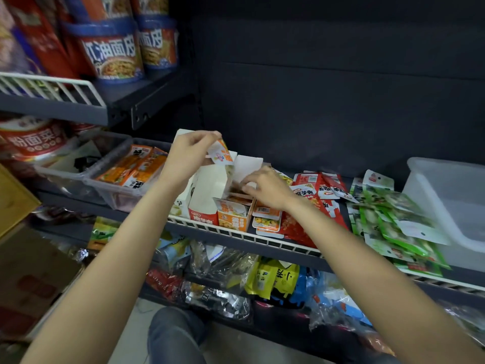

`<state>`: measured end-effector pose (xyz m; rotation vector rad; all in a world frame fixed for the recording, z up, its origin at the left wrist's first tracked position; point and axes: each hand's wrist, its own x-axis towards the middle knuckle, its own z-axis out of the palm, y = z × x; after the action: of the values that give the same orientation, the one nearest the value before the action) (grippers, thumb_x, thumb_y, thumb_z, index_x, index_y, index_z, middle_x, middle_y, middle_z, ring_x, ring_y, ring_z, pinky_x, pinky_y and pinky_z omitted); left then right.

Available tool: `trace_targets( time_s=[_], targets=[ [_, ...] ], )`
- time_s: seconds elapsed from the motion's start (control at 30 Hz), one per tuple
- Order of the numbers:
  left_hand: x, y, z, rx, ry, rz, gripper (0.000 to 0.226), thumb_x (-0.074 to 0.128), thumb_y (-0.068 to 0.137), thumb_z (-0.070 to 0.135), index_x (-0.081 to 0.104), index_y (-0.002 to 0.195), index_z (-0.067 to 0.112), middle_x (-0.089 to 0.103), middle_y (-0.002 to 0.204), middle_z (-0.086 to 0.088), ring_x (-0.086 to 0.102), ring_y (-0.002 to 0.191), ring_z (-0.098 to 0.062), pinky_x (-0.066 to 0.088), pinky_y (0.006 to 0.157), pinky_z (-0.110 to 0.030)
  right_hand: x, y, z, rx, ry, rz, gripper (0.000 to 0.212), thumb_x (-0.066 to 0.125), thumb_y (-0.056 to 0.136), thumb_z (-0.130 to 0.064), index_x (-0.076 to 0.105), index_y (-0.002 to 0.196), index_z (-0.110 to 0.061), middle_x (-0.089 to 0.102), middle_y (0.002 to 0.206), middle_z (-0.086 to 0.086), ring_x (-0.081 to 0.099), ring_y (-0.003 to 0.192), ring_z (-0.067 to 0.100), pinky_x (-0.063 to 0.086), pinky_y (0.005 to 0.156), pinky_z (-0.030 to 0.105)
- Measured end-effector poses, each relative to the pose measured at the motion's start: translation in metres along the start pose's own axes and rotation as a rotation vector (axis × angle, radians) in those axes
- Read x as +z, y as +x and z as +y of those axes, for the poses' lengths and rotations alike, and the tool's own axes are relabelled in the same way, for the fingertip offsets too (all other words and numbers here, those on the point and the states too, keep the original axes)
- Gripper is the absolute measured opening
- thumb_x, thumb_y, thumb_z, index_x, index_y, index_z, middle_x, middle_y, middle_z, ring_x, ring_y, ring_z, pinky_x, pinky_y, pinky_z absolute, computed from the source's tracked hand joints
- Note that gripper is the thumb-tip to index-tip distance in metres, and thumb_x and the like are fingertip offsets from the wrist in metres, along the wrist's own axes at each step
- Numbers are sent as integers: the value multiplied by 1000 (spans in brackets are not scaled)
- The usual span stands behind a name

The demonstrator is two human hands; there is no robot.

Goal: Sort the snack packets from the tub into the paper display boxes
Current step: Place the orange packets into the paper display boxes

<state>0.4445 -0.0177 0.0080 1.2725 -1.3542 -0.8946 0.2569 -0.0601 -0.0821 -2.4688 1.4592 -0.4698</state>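
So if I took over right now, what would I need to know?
Left hand pinches the orange box's raised flap.
Right hand reaches into that box, fingers on packets; whether it grips one is unclear.
Done: some packets in the orange box; the red box stands beside it.
Left: orange packets, red packets and green packets lie loose on the shelf. The white tub is at the right.

Dark shelving unit (183, 229), dark back panel (328, 88), pale floor (136, 324)

Dim, cool light; dark shelf back (341, 88) swallows detail, edges bow (wide-angle), green packets (393, 219) smeared by blur
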Motion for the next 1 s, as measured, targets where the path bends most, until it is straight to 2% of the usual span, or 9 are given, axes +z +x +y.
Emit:
trace_targets(
  time_s=[0.07, 0.17, 0.33, 0.43, 0.5, 0.63, 0.8, 0.9, 1.0],
  targets=[
    [4, 6, 7, -84, -131, -35, 28, 46, 95, 15, 63, 115, 3, 64, 110, -4, 67, 92, -11, 52, 66, -14, -4, -5, 3, 41, 126, 53, 44, 59, 89, -42, 56, 128, -22, 61, 124, 1, 48, 117, 20, 42, 96, 39],
    [14, 12, 14, -144, -188, -85, 28, 40, 92, -1, 55, 113, -10, 58, 116, -10, 64, 98, -16, 55, 82, -22, -22, -9, -3, 62, 368, 329, 62, 70, 80, -44, 45, 134, -27, 55, 128, -3, 53, 110, 11, 46, 87, 26],
    [26, 13, 5, -27, 195, -205, 37, 56, 89, 5, 56, 126, 4, 62, 120, -8, 59, 111, -16, 47, 97, -28, -44, 1, -18, -68, 258, 580, 28, 58, 83, -4, 64, 107, -17, 67, 98, -6, 57, 82, 0, 47, 69, 22],
    [19, 2, -7, 324, 614, -5, 25, 57, 93, 22, 67, 115, 16, 59, 117, -2, 56, 103, -9, 39, 88, -18, -42, 3, -22, -101, 243, 569, 25, 58, 82, 1, 66, 100, -14, 69, 89, -5, 52, 71, -3, 38, 63, 14],
    [14, -3, -11, 437, 619, 53, 21, 58, 93, 26, 71, 107, 17, 55, 107, -1, 51, 95, -8, 40, 83, -21, -37, 4, -23, -134, 254, 574, 21, 60, 83, -2, 67, 100, -13, 70, 88, -3, 57, 75, 2, 40, 64, 10],
    [6, 6, -22, 451, 557, 16, 20, 58, 93, 28, 72, 104, 19, 58, 89, 5, 57, 81, -13, 51, 70, -33, -28, 10, -19, -157, 209, 565, 18, 63, 86, -9, 67, 102, -15, 70, 86, -1, 64, 77, 11, 51, 65, 25],
    [12, 25, -33, 454, 442, -16, 20, 58, 93, 25, 72, 107, 19, 61, 96, 2, 59, 78, -8, 55, 66, -24, -29, 26, -14, -42, 157, 632, 21, 64, 83, -11, 70, 100, -21, 63, 88, 1, 49, 79, 5, 45, 68, 27],
    [11, 24, -53, 471, 554, -57, 19, 57, 94, 22, 72, 105, 18, 64, 97, 3, 57, 80, -3, 50, 74, -17, -23, 19, -9, -77, 88, 487, 20, 59, 88, -12, 69, 104, -21, 67, 94, 1, 54, 90, 13, 47, 80, 36],
    [6, 18, -76, 414, 723, -170, 22, 56, 94, 21, 69, 111, 21, 68, 107, -2, 62, 91, -14, 53, 82, -32, -6, 5, -1, -116, -148, 201, 29, 43, 99, -24, 66, 115, -22, 60, 126, 0, 37, 130, 21, 26, 109, 44]
  ],
)
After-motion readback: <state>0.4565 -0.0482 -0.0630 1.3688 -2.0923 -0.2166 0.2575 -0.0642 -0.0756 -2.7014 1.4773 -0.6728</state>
